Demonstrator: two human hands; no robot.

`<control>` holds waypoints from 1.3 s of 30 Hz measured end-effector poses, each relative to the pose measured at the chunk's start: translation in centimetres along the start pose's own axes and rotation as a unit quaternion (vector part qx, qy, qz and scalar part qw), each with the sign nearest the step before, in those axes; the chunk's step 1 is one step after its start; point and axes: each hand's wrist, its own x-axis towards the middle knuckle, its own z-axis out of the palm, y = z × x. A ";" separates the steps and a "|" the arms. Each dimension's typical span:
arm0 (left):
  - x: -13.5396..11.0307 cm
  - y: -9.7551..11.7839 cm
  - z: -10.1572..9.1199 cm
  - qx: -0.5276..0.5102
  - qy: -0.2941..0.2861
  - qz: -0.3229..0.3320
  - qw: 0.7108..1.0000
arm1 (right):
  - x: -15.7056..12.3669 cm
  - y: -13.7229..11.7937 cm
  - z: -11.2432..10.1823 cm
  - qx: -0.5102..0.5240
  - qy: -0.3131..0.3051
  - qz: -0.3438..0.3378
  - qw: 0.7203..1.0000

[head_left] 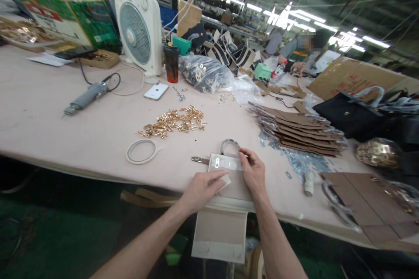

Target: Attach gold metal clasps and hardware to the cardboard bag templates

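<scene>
A grey-beige bag panel (235, 188) lies at the table's front edge, and part of it hangs down over the side. A see-through sheet with small white labels covers its upper part. At the top stands a plastic-wrapped handle (230, 142), and a brown strap (200, 160) with a metal end sticks out to the left. My left hand (203, 188) is closed, pinching a small white piece (225, 181) above the panel. My right hand (253, 171) grips the panel's upper right edge beside the handle, fingers curled.
Gold metal fittings (176, 121) are heaped behind a tape roll (141, 151). A grey power screwdriver (87, 97), a phone (156, 91), a cup (171, 63) and a fan (139, 30) stand or lie further back. Brown panels (297, 130) are stacked right, near a bag (373, 205). A co-worker (296, 48) is beyond.
</scene>
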 end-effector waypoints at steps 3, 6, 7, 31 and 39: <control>0.0 -0.1 0.0 0.012 -0.008 0.013 1.000 | -1.5 -2.0 -2.1 0.025 0.032 0.002 0.999; -0.2 0.0 0.0 0.056 -0.016 0.021 0.998 | -3.3 -4.1 -3.5 -0.009 -0.095 -0.058 0.994; -0.3 0.1 -0.1 0.073 -0.017 0.024 0.997 | -3.9 -4.6 -3.7 -0.026 -0.148 -0.087 0.985; -1.4 1.4 -1.5 0.159 -0.054 0.033 0.985 | -7.6 -5.3 -1.3 -0.149 -0.257 -0.187 0.936; -1.2 0.7 -1.3 0.089 0.008 -0.029 0.996 | -7.0 -5.6 -1.5 -0.035 -0.152 -0.168 0.973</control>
